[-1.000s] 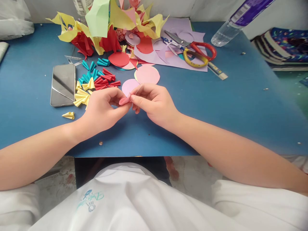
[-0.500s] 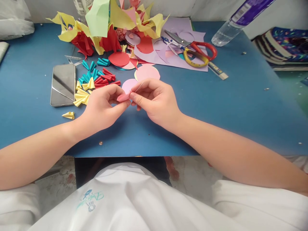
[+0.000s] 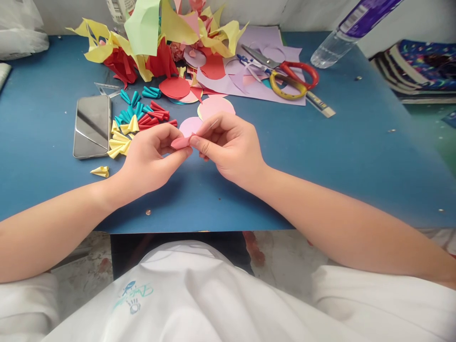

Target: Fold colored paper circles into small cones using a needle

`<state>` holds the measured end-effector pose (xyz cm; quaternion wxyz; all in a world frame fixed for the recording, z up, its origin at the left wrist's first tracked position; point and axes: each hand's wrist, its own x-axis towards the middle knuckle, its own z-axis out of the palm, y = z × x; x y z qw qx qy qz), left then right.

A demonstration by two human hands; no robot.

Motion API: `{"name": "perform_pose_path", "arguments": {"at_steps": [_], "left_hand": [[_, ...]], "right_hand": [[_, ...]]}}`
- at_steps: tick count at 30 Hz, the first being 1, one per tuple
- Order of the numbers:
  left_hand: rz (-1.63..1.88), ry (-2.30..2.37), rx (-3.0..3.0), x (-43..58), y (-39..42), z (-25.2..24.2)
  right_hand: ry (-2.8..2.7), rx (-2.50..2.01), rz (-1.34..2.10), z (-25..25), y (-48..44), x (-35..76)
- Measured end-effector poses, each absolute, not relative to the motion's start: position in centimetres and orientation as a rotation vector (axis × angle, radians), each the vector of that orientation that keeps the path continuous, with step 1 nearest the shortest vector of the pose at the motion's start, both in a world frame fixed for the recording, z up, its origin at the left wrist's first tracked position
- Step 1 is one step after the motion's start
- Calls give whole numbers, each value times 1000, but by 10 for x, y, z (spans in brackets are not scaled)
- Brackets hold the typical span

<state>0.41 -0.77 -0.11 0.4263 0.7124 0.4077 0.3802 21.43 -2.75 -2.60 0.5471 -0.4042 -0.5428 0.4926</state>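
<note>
My left hand pinches a small folded piece of pink paper between thumb and fingers. From the other side my right hand grips the same pink paper, its thumb pressed on the paper's right end. A thin needle-like stick pokes up from the right fingers; its lower part is hidden. Just behind the hands lie a pink paper circle and a stack of pale pink circles. Rolled paper cones in yellow, red and teal are heaped left of them.
A phone lies at left, a single yellow cone below it. Scissors rest on lilac paper at the back, near a water bottle. Crumpled paper scraps pile up against the wall.
The thin stick has tipped further to the right and shows a shorter length above my right fingers. Both hands keep hold of the pink paper.
</note>
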Motion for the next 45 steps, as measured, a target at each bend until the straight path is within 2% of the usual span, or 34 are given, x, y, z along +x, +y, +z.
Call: {"name": "perform_pose_path", "arguments": {"at_steps": [45], "left_hand": [[982,934,1722,5,-8,-6]], "right_hand": [[-1243,-973,1179,-24,-31,216]]}}
